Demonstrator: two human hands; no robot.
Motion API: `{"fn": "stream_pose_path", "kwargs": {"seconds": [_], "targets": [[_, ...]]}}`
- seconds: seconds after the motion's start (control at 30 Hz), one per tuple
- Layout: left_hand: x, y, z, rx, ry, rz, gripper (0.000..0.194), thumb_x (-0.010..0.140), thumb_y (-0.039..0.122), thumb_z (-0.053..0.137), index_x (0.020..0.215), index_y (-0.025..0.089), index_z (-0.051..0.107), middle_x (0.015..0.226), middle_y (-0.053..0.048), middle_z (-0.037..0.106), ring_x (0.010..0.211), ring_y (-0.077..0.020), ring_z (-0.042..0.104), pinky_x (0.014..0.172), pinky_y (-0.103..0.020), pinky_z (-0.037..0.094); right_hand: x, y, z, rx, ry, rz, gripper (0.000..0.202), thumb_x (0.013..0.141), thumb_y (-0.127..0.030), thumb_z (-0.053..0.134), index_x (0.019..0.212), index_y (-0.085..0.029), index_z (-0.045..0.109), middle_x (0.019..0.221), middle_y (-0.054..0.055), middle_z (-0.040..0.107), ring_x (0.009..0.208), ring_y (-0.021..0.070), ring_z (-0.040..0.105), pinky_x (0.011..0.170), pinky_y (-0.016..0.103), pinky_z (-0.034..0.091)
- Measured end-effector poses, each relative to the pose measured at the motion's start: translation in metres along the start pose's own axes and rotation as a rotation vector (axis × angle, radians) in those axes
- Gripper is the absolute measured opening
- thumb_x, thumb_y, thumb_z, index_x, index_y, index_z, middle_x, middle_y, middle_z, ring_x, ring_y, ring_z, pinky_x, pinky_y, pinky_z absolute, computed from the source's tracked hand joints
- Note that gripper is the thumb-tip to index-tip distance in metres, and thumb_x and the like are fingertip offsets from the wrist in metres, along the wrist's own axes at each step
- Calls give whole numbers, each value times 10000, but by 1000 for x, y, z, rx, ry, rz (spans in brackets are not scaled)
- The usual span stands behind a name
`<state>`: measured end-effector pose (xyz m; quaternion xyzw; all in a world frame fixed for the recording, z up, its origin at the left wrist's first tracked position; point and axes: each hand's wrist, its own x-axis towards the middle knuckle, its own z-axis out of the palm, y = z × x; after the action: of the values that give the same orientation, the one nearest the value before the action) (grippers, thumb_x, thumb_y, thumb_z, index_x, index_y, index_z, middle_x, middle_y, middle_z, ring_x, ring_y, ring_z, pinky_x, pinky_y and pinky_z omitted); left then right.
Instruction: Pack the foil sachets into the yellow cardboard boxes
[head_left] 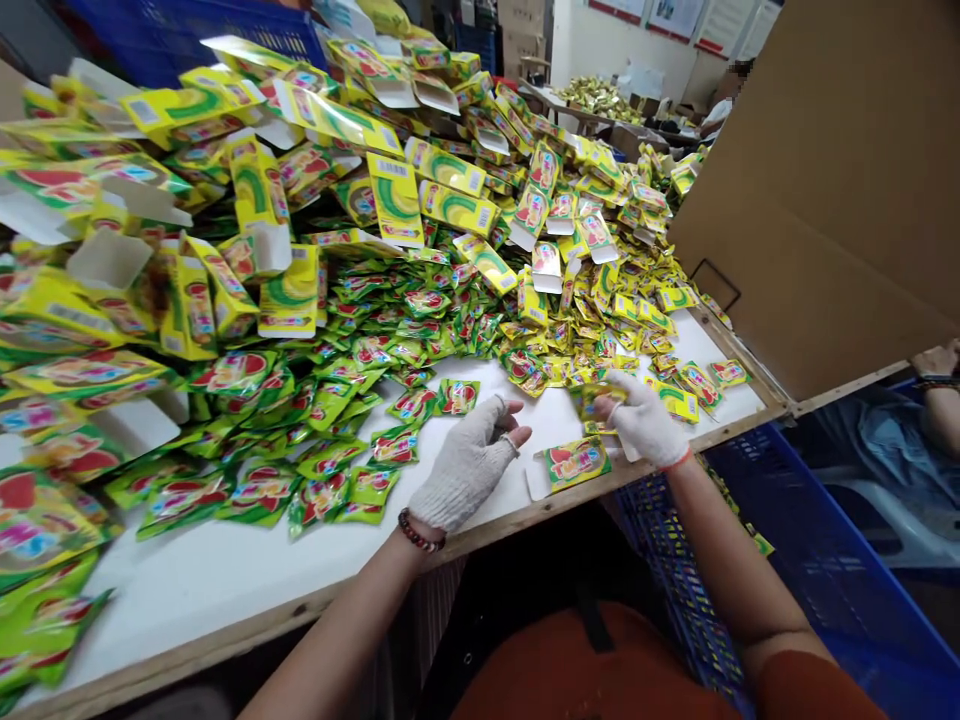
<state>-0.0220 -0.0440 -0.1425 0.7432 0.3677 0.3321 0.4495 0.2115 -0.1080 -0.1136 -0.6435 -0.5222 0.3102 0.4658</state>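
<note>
My left hand, in a white knit glove with bare fingertips, hovers over the white tabletop with fingers loosely curled and apart, nothing visible in them. Close by lie small green watermelon-print packets. My right hand, gloved the same way, has its fingers closed on a small yellow packet, partly blurred. Between the hands, near the table's front edge, a small yellow-green carton lies flat with its white end flap open to the left.
A large heap of yellow cartons and green packets covers the table's back and left. Yellow packets lie further right. A wooden rim edges the table. A cardboard panel stands right, above a blue crate. Another person's hand shows at far right.
</note>
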Motion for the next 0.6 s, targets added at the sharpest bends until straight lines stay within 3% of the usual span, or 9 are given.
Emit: {"fn": "stream_pose_path", "kwargs": {"seconds": [0.1, 0.2, 0.27, 0.4, 0.5, 0.6], "targets": [[14, 8, 17, 65, -60, 75, 258, 852, 308, 557, 1063, 169, 609, 912, -43, 653, 784, -169, 625, 711, -310, 509, 19, 12, -43, -139, 178, 115, 333, 723, -286, 659, 1031, -165, 630, 772, 9, 663, 617, 129, 586, 512, 221, 483], [27, 17, 42, 148, -72, 196, 226, 851, 246, 553, 1060, 182, 609, 997, -61, 658, 868, -183, 632, 779, -332, 532, 31, 21, -61, -200, 150, 271, 361, 700, -294, 682, 1033, -164, 638, 735, 5, 658, 535, 125, 565, 444, 223, 460], [36, 21, 58, 254, -36, 312, 300, 827, 205, 575, 1127, 189, 593, 1115, -87, 643, 1034, -222, 612, 904, -380, 519, 35, 25, -56, -161, 88, 271, 361, 691, -330, 699, 1008, -166, 646, 724, 2, 655, 527, 127, 564, 438, 229, 465], [53, 17, 74, 606, 64, 448, 700, 702, 135, 657, 1372, 134, 451, 1312, -162, 555, 1281, -340, 471, 1119, -522, 337, 35, 26, -25, 75, 0, 151, 415, 681, -432, 722, 992, -171, 640, 787, 13, 675, 648, 144, 621, 553, 249, 531], [58, 12, 64, 778, 52, 433, 767, 695, 151, 657, 1416, 110, 399, 1218, -174, 597, 1175, -351, 536, 1063, -542, 361, 30, 18, -6, 181, -53, 104, 459, 656, -462, 757, 990, -177, 624, 846, 25, 684, 705, 147, 633, 614, 254, 555], [49, 8, 44, 821, 28, 381, 649, 735, 261, 680, 1337, 122, 479, 1105, -159, 618, 1016, -315, 586, 885, -442, 475, 20, 7, 6, 233, -39, 114, 517, 675, -530, 740, 1034, -190, 589, 826, 20, 668, 597, 131, 604, 474, 222, 505]]}}
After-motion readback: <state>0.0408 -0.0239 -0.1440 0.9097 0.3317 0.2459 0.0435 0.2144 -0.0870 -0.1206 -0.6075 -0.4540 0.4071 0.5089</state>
